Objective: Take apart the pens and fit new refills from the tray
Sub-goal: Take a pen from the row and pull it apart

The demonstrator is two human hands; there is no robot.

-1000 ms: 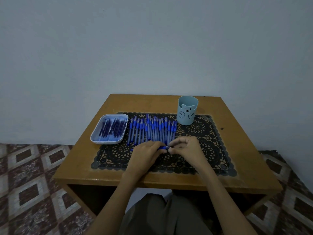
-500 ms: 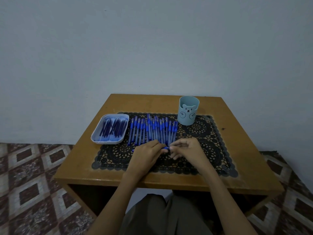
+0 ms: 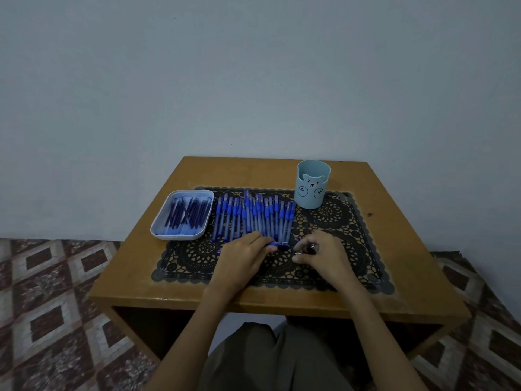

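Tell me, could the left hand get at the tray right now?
Probably yes: the tray lies open just left of the pens, and nothing stands between it and the left hand, though that hand is gripping a pen.

One tray (image 3: 158,227), one cup (image 3: 310,193), one mat (image 3: 352,249); pens (image 3: 253,218) too crowded to count.

Your left hand (image 3: 242,261) covers most of the pen (image 3: 275,244); whether your right hand (image 3: 321,255) pinches anything is too small to tell.

Pale-blue bear cup (image 3: 311,187) on black lace mat (image 3: 352,249), wooden table (image 3: 135,266), patterned floor (image 3: 56,306).
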